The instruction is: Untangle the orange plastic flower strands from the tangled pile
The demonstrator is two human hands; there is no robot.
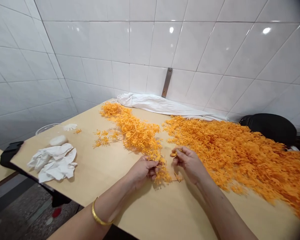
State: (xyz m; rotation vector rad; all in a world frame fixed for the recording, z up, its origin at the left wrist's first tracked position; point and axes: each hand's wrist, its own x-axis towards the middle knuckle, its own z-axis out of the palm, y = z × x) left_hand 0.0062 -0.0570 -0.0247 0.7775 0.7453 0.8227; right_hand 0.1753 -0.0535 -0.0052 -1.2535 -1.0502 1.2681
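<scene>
White-tiled wall above a wooden table: orange sprigs worked by hand.
Left hand pinches a strand running toward the wall; right hand, nearer the large heap, pinches a small piece.

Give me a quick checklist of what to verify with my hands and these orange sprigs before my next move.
Left hand gripping the orange sprig cluster: ok.
Right hand pinching a small orange piece: ok.
Right forearm off the large orange heap: cannot tell, it lies right beside the edge.
Gold bangle free of sprigs: ok.
Smaller orange pile separate from the large heap: ok, a narrow gap of pale wooden table shows between them.
</scene>
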